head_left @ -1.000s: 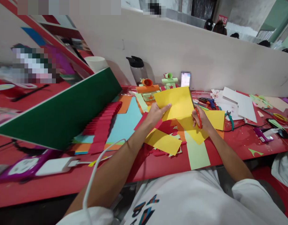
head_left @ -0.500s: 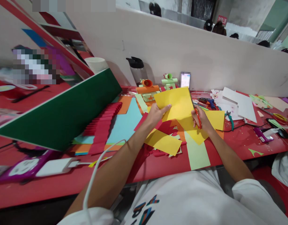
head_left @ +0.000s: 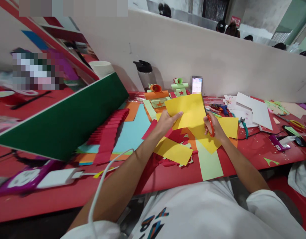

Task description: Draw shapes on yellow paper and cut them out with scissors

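Note:
My left hand (head_left: 169,121) pinches the left part of a yellow paper sheet (head_left: 189,106), thumb on top. Closed round the orange handles of a pair of scissors (head_left: 211,126) is my right hand (head_left: 215,126). The scissor blades run along the sheet's right edge; how far apart they are I cannot tell. Below lie a yellow paper strip (head_left: 174,151), red paper scraps and a pale green strip (head_left: 209,159). Another yellow piece (head_left: 230,127) rests beside my right wrist. Red fringed paper (head_left: 109,136) lies to the left on light blue sheets (head_left: 131,136).
A green board (head_left: 68,122) leans at the left. Behind stand a bottle (head_left: 145,76), orange (head_left: 156,94) and green (head_left: 179,88) paper models and a phone (head_left: 197,85). Teal pliers (head_left: 244,127) lie at the right. A white cable (head_left: 95,196) crosses my left arm.
The yellow sheet has tipped very slightly, its upper left corner a little lower and to the right. Both hands keep their hold.

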`<state>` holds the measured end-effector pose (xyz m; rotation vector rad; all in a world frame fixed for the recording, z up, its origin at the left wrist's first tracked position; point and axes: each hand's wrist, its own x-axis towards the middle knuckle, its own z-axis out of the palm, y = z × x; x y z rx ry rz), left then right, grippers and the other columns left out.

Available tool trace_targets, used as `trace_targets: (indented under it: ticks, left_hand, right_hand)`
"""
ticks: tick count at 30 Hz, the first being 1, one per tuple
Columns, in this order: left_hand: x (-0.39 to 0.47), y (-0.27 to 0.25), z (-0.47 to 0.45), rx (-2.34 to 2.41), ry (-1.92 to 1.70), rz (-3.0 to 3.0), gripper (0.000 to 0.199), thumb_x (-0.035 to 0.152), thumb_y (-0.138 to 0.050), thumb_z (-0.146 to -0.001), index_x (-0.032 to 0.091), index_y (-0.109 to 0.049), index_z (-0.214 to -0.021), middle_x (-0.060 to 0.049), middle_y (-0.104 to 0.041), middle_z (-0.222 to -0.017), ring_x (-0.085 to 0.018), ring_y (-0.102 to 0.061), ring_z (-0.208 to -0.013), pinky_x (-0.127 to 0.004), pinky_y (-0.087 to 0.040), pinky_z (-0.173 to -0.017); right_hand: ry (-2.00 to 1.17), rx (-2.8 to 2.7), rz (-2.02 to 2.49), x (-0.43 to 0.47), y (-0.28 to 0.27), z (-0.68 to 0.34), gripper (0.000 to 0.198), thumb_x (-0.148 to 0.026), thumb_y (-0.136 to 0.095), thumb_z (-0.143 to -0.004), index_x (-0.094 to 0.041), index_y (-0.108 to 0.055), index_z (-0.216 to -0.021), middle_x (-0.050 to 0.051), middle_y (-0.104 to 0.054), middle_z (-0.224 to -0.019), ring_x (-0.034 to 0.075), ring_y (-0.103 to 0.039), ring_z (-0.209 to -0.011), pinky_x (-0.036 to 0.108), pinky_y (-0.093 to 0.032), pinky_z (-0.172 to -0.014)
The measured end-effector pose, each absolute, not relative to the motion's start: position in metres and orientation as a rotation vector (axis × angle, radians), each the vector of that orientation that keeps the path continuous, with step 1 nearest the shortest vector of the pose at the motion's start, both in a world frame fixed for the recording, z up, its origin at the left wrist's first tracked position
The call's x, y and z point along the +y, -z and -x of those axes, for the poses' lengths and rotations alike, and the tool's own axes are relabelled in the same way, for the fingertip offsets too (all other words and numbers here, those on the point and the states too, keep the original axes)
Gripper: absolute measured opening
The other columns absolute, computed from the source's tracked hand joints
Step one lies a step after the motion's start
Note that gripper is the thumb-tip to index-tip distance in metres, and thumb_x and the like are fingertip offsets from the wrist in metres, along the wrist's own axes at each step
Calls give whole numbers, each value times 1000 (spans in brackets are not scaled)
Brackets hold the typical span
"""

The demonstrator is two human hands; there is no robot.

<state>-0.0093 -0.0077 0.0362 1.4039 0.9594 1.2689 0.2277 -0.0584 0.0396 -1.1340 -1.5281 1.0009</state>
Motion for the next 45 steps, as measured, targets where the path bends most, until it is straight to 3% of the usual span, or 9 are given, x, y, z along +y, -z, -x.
trace_targets:
  ticks: [11, 18, 26, 30, 36, 45]
  left_hand:
    - [-7, -36, 10, 1018, -1256, -1432, 59, 58, -86, -73, 13, -75, -109, -12, -81, -99, -24, -72, -81, -30, -57, -67]
    - [-8, -37, 8, 971, -1270, -1447, 61, 56, -86, -73, 15, -73, -116, -12, -81, -102, -29, -74, -91, -31, -58, -69]
    - [-6, -33, 10, 1045, -1245, -1457, 47, 55, -84, -75, 17, -72, -99, -4, -72, -75, -19, -60, -62, -29, -44, -55]
    - [-5, -33, 9, 1018, -1257, -1441, 49, 55, -86, -73, 17, -73, -102, -5, -73, -77, -24, -68, -74, -31, -53, -63]
    - [-6, -33, 9, 988, -1252, -1461, 56, 56, -86, -74, 15, -74, -110, -11, -81, -96, -29, -74, -93, -35, -60, -78]
    - [-9, -35, 8, 980, -1242, -1471, 60, 62, -87, -73, 16, -76, -109, -13, -82, -102, -32, -76, -98, -40, -62, -86]
  right_hand:
    - [-968, -1523, 1134, -58, -38, -229, 55, -78, -67, -90, -25, -53, -100, -9, -44, -64, 8, -48, -45, 19, -52, -41]
    - [-975, -1520, 1122, -57, -38, -229, 56, -79, -68, -89, -26, -50, -95, -9, -43, -66, 9, -49, -46, 19, -52, -41]
    - [-975, -1514, 1126, -57, -37, -227, 56, -77, -68, -89, -26, -46, -94, -10, -45, -65, 8, -49, -43, 19, -50, -40]
    - [-995, -1499, 1119, -58, -36, -227, 54, -77, -68, -89, -27, -49, -96, -10, -44, -64, 9, -48, -42, 19, -49, -39]
    - [-979, -1500, 1122, -59, -39, -228, 57, -80, -67, -88, -26, -53, -101, -9, -45, -66, 8, -49, -44, 19, -48, -40]
    - [-967, -1498, 1132, -56, -35, -229, 56, -79, -65, -90, -26, -49, -99, -9, -45, -68, 8, -50, -43, 18, -47, -37]
